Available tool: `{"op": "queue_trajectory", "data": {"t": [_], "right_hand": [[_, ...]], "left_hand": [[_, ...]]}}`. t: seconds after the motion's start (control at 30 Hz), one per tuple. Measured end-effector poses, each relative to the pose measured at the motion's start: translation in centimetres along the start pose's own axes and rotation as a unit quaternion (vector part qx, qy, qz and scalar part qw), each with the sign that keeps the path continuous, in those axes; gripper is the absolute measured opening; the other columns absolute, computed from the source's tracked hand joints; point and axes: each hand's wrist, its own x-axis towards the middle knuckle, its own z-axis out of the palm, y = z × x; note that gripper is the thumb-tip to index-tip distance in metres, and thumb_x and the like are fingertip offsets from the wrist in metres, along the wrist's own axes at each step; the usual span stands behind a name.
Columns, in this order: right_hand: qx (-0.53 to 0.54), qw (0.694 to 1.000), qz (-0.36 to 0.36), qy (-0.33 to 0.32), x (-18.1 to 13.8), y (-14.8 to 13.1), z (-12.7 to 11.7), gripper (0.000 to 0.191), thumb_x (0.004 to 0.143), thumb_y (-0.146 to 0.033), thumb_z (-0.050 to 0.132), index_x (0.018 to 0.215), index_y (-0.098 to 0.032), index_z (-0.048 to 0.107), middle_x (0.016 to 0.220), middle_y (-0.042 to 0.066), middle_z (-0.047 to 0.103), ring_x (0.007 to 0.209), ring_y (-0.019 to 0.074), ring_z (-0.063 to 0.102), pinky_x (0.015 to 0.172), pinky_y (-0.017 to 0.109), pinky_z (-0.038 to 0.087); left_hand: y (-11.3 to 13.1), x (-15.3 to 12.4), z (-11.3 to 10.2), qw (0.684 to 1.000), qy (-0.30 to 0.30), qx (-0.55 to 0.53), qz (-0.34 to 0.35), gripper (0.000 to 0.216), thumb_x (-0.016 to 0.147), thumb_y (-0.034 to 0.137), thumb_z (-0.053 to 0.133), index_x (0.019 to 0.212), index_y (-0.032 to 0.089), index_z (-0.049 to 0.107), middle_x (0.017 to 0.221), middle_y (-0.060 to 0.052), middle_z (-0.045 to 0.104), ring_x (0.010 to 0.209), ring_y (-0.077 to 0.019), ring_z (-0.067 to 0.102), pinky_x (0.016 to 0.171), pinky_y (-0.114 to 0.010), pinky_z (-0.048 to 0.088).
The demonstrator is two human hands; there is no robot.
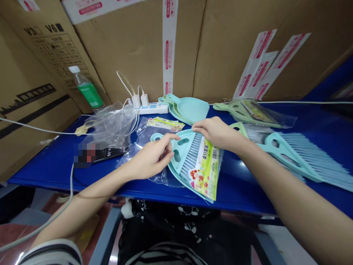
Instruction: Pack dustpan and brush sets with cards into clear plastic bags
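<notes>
A light-blue dustpan [172, 169] is tilted over the table's front edge, with a matching hand brush [190, 154] nested in it. A printed card [208, 169] with a red mushroom drawing lies across the bristles. My left hand [154, 156] is curled around the dustpan's left side near the handle, thumb and index finger at its rim. At the upper edge, my right hand [217, 134] is closed on the dustpan beside the card's top; some of its fingertips are hidden. Under the left hand lies a clear plastic bag [140, 138] with more printed cards [165, 124].
Stacked dustpans [193, 108] and a bagged green set [248, 112] lie at the back. Loose brushes [300, 154] are on the right. Leftward are a phone [109, 154], crumpled bags [110, 125], a bottle [89, 94] and a power strip [154, 108] with cables. Cardboard boxes [132, 48] stand behind.
</notes>
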Motion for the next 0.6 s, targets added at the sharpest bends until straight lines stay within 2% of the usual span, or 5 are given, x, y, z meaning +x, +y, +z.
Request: {"op": "queue_trajectory", "data": {"t": [0.1, 0.23, 0.4, 0.5, 0.6], "right_hand": [[-0.02, 1.0, 0.016, 0.01, -0.1, 0.5, -0.4, 0.03, 0.085, -0.023, 0.038, 0.063, -0.02, 0.058, 0.065, 0.005, 0.064, 0.063, 0.018, 0.056, 0.061, 0.029, 0.038], [-0.01, 1.0, -0.004, -0.019, -0.3, 0.1, -0.5, 0.029, 0.085, -0.022, 0.04, 0.062, -0.02, 0.057, 0.067, 0.004, 0.065, 0.064, 0.0174, 0.056, 0.062, 0.029, 0.037], [0.023, 0.999, 0.006, -0.044, -0.3, -1.7, 0.5, 0.029, 0.087, -0.019, 0.039, 0.066, -0.02, 0.06, 0.073, 0.005, 0.068, 0.068, 0.0176, 0.058, 0.066, 0.029, 0.039], [0.025, 0.999, 0.023, -0.021, -0.4, -2.0, 1.0, 0.027, 0.087, -0.018, 0.04, 0.077, -0.019, 0.065, 0.074, 0.006, 0.069, 0.068, 0.0179, 0.059, 0.065, 0.029, 0.041], [0.033, 0.999, 0.018, 0.005, -0.4, -1.5, 1.0, 0.032, 0.088, -0.018, 0.039, 0.095, -0.019, 0.071, 0.077, 0.006, 0.071, 0.07, 0.0188, 0.062, 0.065, 0.03, 0.044]], "left_hand": [[-0.2, 0.1, 0.1, 1.0, 0.008, 0.008, -0.007, 0.029, 0.091, 0.02, 0.039, 0.119, 0.018, 0.043, 0.073, 0.004, 0.053, 0.059, -0.0115, 0.049, 0.058, -0.026, 0.04], [-0.5, 0.2, 0.1, 0.999, 0.027, 0.015, -0.019, 0.028, 0.09, 0.019, 0.04, 0.118, 0.018, 0.044, 0.073, 0.003, 0.053, 0.06, -0.0121, 0.049, 0.059, -0.027, 0.041], [0.1, 0.4, 0.4, 0.998, -0.024, -0.056, 0.0, 0.029, 0.093, 0.021, 0.039, 0.121, 0.017, 0.045, 0.077, 0.002, 0.054, 0.064, -0.0122, 0.052, 0.059, -0.026, 0.043], [0.3, 0.5, 0.5, 0.995, -0.031, -0.093, -0.002, 0.028, 0.093, 0.022, 0.039, 0.12, 0.018, 0.045, 0.077, 0.002, 0.054, 0.066, -0.0122, 0.052, 0.06, -0.026, 0.044], [0.0, 0.6, 0.5, 0.995, -0.008, -0.097, -0.014, 0.026, 0.092, 0.023, 0.041, 0.117, 0.018, 0.046, 0.076, 0.002, 0.053, 0.067, -0.0122, 0.052, 0.062, -0.026, 0.044]]}}
